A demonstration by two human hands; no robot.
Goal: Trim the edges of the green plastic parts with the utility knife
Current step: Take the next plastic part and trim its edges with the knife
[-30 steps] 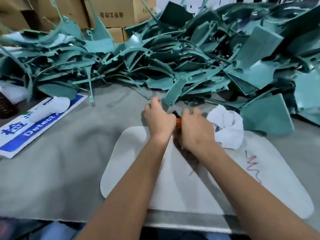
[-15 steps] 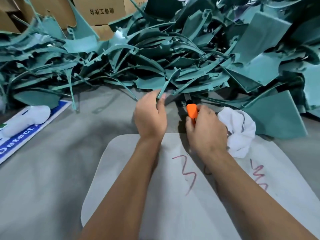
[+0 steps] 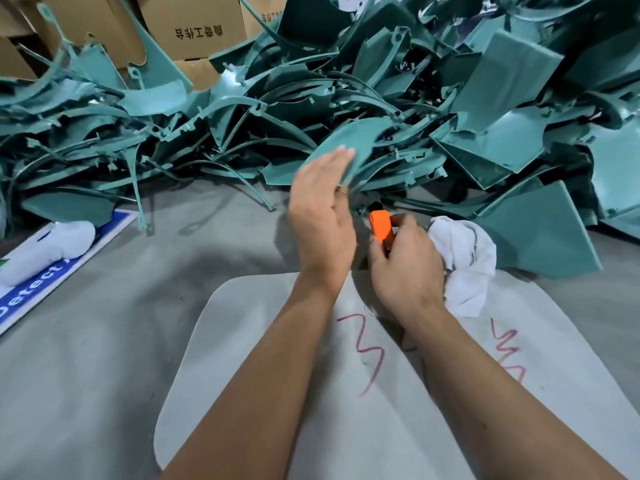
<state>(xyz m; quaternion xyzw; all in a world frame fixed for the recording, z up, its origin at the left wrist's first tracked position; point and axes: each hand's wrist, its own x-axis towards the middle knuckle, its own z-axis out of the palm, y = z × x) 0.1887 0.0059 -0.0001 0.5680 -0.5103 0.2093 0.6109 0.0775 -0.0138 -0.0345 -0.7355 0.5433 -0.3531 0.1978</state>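
A large heap of green plastic parts [image 3: 398, 109] covers the back of the grey table. My left hand [image 3: 320, 220] holds one curved green plastic part [image 3: 349, 143] lifted at the heap's front edge, fingers laid along its face and thumb at its lower edge. My right hand [image 3: 405, 268] grips an orange utility knife [image 3: 381, 226]. The knife's dark tip points up at the lower edge of the held part, just right of my left thumb. Whether the blade touches the plastic is hidden.
A crumpled white cloth [image 3: 464, 258] lies right of my right hand. A pale mat [image 3: 242, 341] with red scribbles lies under my forearms. A blue-and-white sign [image 3: 45, 282] with a white object [image 3: 52, 249] sits at the left. Cardboard boxes [image 3: 194, 26] stand behind the heap.
My left hand has risen and pulled a broad green part up from the heap. My right hand with the knife has come out from behind the left hand and points upward.
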